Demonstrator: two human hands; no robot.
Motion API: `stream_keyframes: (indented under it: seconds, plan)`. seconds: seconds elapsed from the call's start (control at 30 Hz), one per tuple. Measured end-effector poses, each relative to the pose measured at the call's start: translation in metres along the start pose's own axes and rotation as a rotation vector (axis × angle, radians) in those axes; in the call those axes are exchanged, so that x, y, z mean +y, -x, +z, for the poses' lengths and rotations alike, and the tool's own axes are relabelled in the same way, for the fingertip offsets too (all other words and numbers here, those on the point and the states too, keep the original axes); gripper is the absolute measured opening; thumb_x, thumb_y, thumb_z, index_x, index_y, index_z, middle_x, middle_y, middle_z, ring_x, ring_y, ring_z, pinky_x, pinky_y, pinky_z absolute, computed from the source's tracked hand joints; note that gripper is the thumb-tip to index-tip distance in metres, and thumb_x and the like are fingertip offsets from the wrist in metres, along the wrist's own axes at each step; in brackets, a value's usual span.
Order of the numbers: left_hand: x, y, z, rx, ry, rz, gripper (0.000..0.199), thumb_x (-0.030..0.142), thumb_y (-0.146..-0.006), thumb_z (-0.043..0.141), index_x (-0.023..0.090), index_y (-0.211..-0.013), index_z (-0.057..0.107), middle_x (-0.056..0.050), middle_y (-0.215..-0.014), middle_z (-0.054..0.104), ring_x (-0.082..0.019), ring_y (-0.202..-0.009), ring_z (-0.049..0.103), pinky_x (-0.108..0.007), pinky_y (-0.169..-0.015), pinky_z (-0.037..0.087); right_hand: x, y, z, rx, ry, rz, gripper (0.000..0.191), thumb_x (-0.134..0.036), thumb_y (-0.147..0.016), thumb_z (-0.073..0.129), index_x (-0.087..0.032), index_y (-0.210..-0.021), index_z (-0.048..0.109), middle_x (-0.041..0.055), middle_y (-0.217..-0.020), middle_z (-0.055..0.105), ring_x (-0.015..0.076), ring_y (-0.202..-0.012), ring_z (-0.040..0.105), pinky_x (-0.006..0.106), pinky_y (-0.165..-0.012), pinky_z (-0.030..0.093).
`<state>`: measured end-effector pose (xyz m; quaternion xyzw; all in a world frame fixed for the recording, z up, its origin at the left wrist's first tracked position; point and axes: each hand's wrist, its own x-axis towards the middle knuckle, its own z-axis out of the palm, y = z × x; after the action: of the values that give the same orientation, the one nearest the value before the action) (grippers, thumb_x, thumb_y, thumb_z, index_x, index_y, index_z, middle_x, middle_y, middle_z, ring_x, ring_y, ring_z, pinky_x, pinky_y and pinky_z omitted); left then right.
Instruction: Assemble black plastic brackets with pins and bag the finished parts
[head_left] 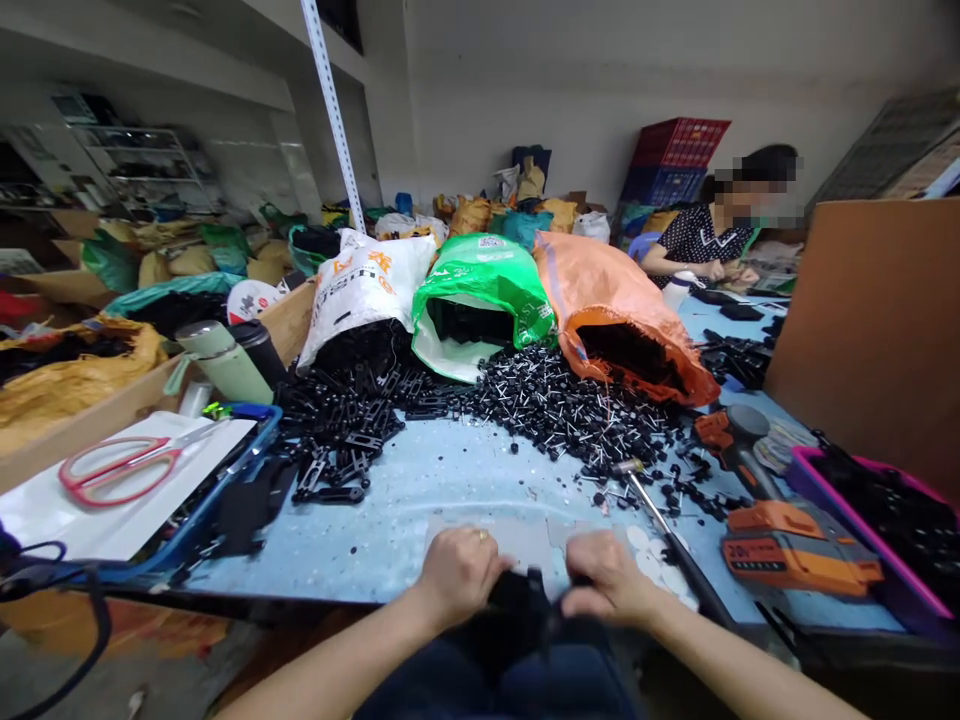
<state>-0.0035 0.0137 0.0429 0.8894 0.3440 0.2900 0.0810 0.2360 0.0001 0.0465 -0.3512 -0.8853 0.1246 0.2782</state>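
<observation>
At the table's front edge, my left hand (463, 572) is closed on a black part (521, 592), whose shape is blurred. My right hand (604, 580) is just right of the part, fingers curled and smeared by motion; whether it touches the part is unclear. Beyond my hands lie a heap of black-headed metal screws (555, 400) and, to its left, a pile of black plastic pieces (349, 430). White (367, 285), green (491, 270) and orange (615, 285) sacks lie behind them with their mouths facing me.
An orange power tool (799, 550) and a metal-tipped rod (660, 515) lie right, beside a pink-rimmed bin (870, 460). Red scissors (124, 470) rest on a white sheet over a blue tray (270, 420) at left. A person (694, 240) sits at the back right, near a brown board (870, 320).
</observation>
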Motion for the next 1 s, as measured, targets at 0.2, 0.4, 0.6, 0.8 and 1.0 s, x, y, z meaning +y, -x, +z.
stream_keyframes:
  seconds: [0.2,0.4,0.6,0.8,1.0]
  plan:
    - [0.041,0.003,-0.027,0.355,0.649,0.016,0.053,0.041,-0.094,0.018,0.017,-0.06,0.051,-0.002,-0.048,0.05,-0.01,-0.047,0.049,-0.022,-0.049,0.037,-0.064,-0.047,0.031,0.323,-0.768,-0.024,0.047,-0.059,-0.087,0.026,-0.021,-0.07,0.048,-0.0003,-0.055,0.043,0.0127,-0.051,0.043,0.025,-0.05,0.033]
    - [0.003,0.001,0.005,0.531,0.305,-0.029,0.059,0.048,-0.092,0.008,0.017,-0.112,0.055,-0.012,-0.089,0.066,-0.02,-0.084,0.062,-0.031,-0.068,0.049,-0.006,-0.107,0.119,0.675,-0.579,0.222,0.034,-0.046,-0.091,0.02,-0.026,-0.102,0.046,0.0118,-0.108,0.05,0.0229,-0.091,0.053,0.04,-0.073,0.045]
    - [-0.108,-0.027,0.021,0.01,-0.367,-0.314,0.061,0.056,-0.087,0.022,0.013,-0.114,0.056,-0.013,-0.09,0.064,-0.024,-0.081,0.06,-0.036,-0.07,0.047,0.127,-0.197,0.062,0.245,0.195,0.294,0.02,-0.032,-0.091,0.037,-0.019,-0.092,0.052,0.0091,-0.105,0.054,0.0201,-0.104,0.047,0.035,-0.091,0.038]
    - [-0.158,-0.088,0.043,-0.091,-0.432,-0.414,0.056,0.054,-0.083,0.042,0.009,-0.113,0.055,-0.014,-0.097,0.062,-0.028,-0.092,0.057,-0.04,-0.077,0.045,0.237,-0.304,0.018,-0.042,0.534,0.404,0.024,-0.012,-0.087,0.042,-0.015,-0.107,0.054,0.0114,-0.108,0.055,0.0197,-0.104,0.047,0.029,-0.086,0.039]
    - [-0.195,-0.104,-0.005,0.073,-0.387,-0.428,0.042,0.039,-0.088,0.042,0.013,-0.122,0.046,-0.013,-0.114,0.054,-0.026,-0.109,0.046,-0.042,-0.092,0.037,0.315,-0.359,0.022,-0.268,0.629,0.532,0.028,-0.022,-0.088,0.05,-0.013,-0.114,0.052,0.0099,-0.111,0.055,0.0193,-0.1,0.053,0.037,-0.085,0.045]
